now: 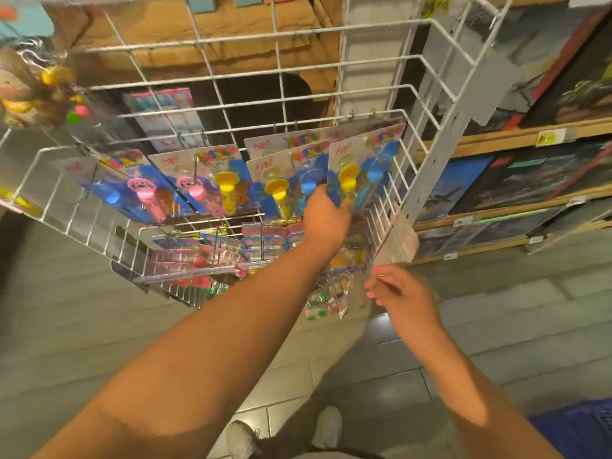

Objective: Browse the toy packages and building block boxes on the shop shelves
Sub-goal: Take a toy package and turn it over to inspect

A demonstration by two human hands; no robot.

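Note:
Blister packs of bubble-wand toys hang in rows on a white wire rack (pixel 251 71). My left hand (pixel 326 218) reaches up and grips the lower edge of the rightmost bubble toy package (pixel 359 167), which holds a yellow and a blue tube. My right hand (pixel 402 294) hovers lower, blurred, fingers relaxed and holding nothing, just below a clear plastic tag on the rack's post. More toy packs (pixel 212 180) with pink and yellow tubes hang to the left. Dark building block boxes (pixel 536 180) lie on wooden shelves at right.
A bag of colourful balls (pixel 39 87) hangs at upper left. Lower hooks carry small packs (pixel 328 293) under my left arm. The rack's white post (pixel 440 137) stands between rack and shelves. Grey tiled floor and my shoes (pixel 284 432) are below; a blue basket (pixel 576 425) sits at bottom right.

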